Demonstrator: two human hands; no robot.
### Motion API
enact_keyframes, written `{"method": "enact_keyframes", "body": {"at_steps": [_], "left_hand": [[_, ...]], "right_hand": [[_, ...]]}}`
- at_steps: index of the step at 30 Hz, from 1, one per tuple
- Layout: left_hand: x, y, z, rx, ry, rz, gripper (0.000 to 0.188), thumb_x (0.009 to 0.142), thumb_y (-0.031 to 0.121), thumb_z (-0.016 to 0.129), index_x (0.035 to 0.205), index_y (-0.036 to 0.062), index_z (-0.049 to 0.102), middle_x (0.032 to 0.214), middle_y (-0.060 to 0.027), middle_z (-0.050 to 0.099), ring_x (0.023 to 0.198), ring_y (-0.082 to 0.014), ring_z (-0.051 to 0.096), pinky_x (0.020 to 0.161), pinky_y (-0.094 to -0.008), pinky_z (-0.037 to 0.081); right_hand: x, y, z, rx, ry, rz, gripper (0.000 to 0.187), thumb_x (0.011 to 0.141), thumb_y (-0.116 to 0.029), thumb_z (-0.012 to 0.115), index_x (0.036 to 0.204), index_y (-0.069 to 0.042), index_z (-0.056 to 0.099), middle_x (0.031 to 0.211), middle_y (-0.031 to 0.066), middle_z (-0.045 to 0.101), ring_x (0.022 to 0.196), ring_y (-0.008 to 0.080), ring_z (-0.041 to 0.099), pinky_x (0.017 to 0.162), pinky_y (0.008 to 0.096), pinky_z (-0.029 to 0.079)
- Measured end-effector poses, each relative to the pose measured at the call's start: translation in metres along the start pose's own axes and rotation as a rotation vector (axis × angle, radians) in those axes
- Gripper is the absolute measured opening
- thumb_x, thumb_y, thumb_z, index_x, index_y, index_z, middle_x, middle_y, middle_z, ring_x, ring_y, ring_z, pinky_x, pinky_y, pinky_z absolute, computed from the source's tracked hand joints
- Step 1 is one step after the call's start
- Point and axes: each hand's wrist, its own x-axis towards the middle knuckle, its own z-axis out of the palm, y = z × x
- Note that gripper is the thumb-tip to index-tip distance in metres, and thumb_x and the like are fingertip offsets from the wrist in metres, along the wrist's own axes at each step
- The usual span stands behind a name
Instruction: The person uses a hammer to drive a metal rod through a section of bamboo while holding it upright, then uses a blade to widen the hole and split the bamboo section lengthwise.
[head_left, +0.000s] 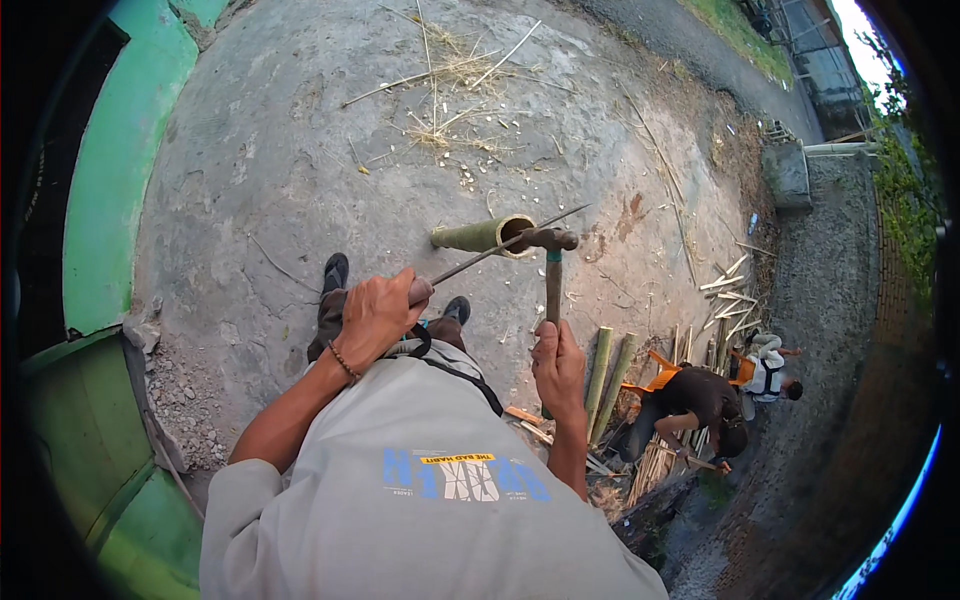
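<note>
My left hand [376,315] is closed round the handle of a long, narrow-bladed machete [462,267]. Its blade lies slantwise across the open top of a thick green bamboo tube [470,237], which seems to stand on end in front of my feet. In my right hand [558,368] is a hammer [554,285] with a wooden handle. The hammer's head overlaps the blade near the tube's rim; whether the two touch, I cannot tell.
Bamboo poles [604,375] lie at the right. A person in dark clothes [700,400] bends over split strips, with another person [768,368] beyond. Straw and chips [450,130] litter the concrete ahead. A green wall [125,180] and rubble [185,410] are at the left.
</note>
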Motion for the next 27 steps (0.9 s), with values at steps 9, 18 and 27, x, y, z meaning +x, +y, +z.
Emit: {"method": "enact_keyframes", "body": {"at_steps": [9,18,27], "left_hand": [[-0.001,-0.001,-0.003,0.010,-0.019,-0.009,0.037,0.088,0.039,0.076,0.083,0.0044,0.063,0.064,-0.0231,0.064,0.066,-0.0455,0.067,0.057,-0.0531,0.053],[0.002,-0.004,-0.009,-0.002,-0.048,-0.002,0.025,0.086,0.029,0.073,0.087,0.0062,0.064,0.067,-0.0227,0.066,0.069,-0.0453,0.068,0.059,-0.0542,0.052],[0.012,-0.003,-0.012,0.028,-0.009,-0.009,0.030,0.086,0.034,0.075,0.085,0.0065,0.064,0.064,-0.0208,0.064,0.065,-0.0440,0.067,0.057,-0.0519,0.053]], "right_hand": [[0.000,-0.026,-0.001,0.274,0.156,-0.393,0.028,0.110,-0.030,0.049,0.099,-0.004,0.050,0.061,0.0081,0.049,0.047,0.0251,0.049,0.045,0.0380,0.037],[-0.014,-0.044,-0.012,0.200,0.099,-0.114,0.035,0.110,-0.035,0.049,0.097,-0.003,0.052,0.064,0.0014,0.051,0.054,0.0092,0.049,0.049,0.0303,0.040],[0.003,0.017,0.001,-0.169,-0.057,0.034,0.025,0.110,-0.027,0.051,0.103,-0.003,0.053,0.064,0.0120,0.056,0.053,0.0209,0.056,0.049,0.0379,0.040]]}}
